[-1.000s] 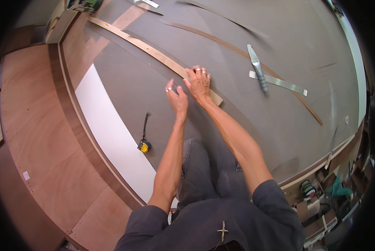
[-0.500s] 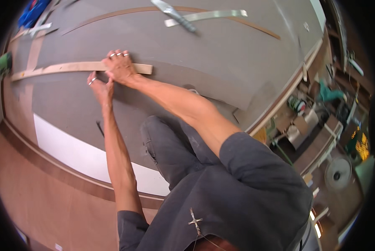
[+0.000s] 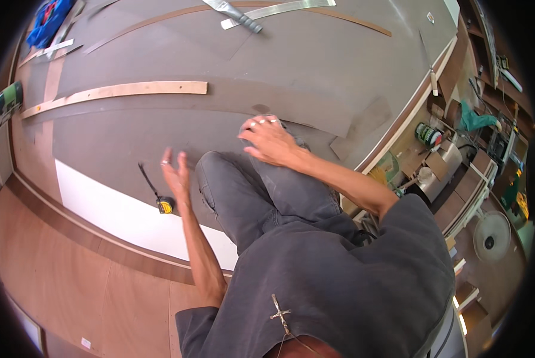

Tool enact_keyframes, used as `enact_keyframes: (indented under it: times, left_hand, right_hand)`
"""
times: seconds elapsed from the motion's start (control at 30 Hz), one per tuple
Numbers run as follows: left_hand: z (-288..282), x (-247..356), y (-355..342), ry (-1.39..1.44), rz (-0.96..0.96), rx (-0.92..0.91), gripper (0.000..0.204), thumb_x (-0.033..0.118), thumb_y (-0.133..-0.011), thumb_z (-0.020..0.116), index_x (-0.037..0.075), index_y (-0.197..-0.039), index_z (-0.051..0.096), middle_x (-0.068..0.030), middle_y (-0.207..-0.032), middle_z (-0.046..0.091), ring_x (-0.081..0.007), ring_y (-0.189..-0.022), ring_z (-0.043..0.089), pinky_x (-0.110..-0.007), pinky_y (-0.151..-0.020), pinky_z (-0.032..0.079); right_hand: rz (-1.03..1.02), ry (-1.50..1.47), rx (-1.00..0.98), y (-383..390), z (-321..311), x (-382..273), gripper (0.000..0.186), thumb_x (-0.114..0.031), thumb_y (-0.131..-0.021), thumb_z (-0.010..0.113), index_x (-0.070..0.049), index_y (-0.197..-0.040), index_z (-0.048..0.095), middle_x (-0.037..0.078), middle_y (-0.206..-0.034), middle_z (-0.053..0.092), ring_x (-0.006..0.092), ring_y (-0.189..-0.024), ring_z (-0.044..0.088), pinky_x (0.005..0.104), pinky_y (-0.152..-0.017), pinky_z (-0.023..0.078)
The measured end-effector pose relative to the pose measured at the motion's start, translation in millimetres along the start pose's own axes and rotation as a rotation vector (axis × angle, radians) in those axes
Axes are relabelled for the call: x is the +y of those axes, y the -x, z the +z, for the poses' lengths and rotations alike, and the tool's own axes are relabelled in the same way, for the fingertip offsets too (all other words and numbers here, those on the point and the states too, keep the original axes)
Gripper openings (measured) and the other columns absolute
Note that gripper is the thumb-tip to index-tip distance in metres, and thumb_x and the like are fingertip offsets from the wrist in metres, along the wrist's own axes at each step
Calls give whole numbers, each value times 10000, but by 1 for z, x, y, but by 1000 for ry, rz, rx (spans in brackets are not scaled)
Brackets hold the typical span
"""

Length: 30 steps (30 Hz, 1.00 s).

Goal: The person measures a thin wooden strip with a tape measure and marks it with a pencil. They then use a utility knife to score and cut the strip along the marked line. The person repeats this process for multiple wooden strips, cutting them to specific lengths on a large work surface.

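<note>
Right grip [image 3: 271, 142] back — strip [image 3: 136, 89] apparently ahead-left

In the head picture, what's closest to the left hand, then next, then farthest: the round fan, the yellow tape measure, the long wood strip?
From the left hand:
1. yellow tape measure, just below it
2. long wood strip, above it
3. round fan, far right
</note>
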State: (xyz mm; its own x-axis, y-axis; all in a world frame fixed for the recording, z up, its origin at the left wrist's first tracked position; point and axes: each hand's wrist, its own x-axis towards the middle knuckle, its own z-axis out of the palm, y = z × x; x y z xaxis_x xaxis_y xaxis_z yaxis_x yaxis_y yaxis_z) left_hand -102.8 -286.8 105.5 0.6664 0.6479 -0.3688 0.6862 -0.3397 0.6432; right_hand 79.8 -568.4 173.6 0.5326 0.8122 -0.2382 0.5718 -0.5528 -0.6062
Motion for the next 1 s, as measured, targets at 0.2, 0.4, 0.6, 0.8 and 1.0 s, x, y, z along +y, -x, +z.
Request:
enact_keyframes:
  times: [0.2,0.4,0.6,0.8,1.0]
  left_hand:
    - [-1,84,83,-39,96,-186,409,213,-1037,653,-13,-1375,622,-211,-1383,644,-349,-1311,599,-415,-1118,450]
    - [-58,330,122,141,557,-93,328,111,-1029,645,42,-1349,661,-141,-1328,704,-264,-1262,638,-408,-1095,465]
    - [-67,461,193,448,1081,-173,328,165,-1039,604,-22,-1307,640,-255,-1262,687,-383,-1175,684,-543,-1102,485]
    - [-59,489,255,812,1200,-419,349,218,-1061,563,-22,-1307,627,-264,-1276,667,-404,-1181,668,-582,-1121,462]
    - [-47,504,296,1020,1118,-582,353,248,-1062,555,3,-1306,626,-247,-1301,651,-401,-1212,641,-587,-1137,436]
  right_hand:
    - [82,-115,2,5,-2,13,326,-293,-903,752,-113,-1175,752,48,-1289,662,263,-1276,561,489,-1062,446]
    - [120,-156,12,4,-2,16,332,-315,-927,713,-102,-1177,753,70,-1272,693,272,-1287,571,495,-1078,444]
    - [153,-202,93,12,12,35,330,-310,-932,682,-109,-1183,753,95,-1269,697,295,-1284,586,527,-1084,444]
    - [115,-241,112,6,23,37,308,-307,-933,651,-109,-1145,756,114,-1228,708,319,-1250,607,552,-1070,452]
    - [75,-239,111,4,21,46,296,-297,-933,639,-106,-1125,758,129,-1205,713,328,-1233,618,555,-1047,478]
